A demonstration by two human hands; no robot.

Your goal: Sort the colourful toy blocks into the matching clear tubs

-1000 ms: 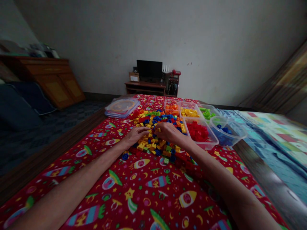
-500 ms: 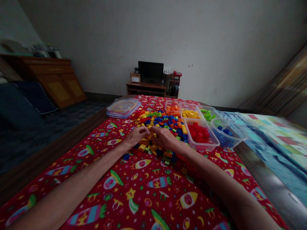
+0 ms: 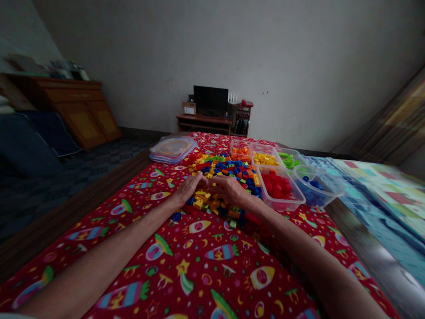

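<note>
A heap of small plastic bricks (image 3: 223,170) in yellow, blue, orange, red and green lies on a red patterned cloth (image 3: 206,261). My left hand (image 3: 187,188) rests at the heap's near left edge, fingers curled together over yellow bricks. My right hand (image 3: 230,190) lies on the near side of the heap, fingers bent and pinched toward the left hand's fingertips. What either hand holds is too small and dark to make out. The two hands almost touch above the yellow bricks (image 3: 203,199).
Clear tubs stand right of the heap: red bricks (image 3: 278,185), blue bricks (image 3: 315,186), yellow (image 3: 264,158), orange (image 3: 239,151), green (image 3: 288,158). Stacked lids (image 3: 172,148) lie at the far left. A dark wooden edge (image 3: 86,195) runs left; a blue patterned cloth (image 3: 372,208) right.
Both hands drew slightly nearer to me and closer together over the yellow bricks. The view tilted down a little.
</note>
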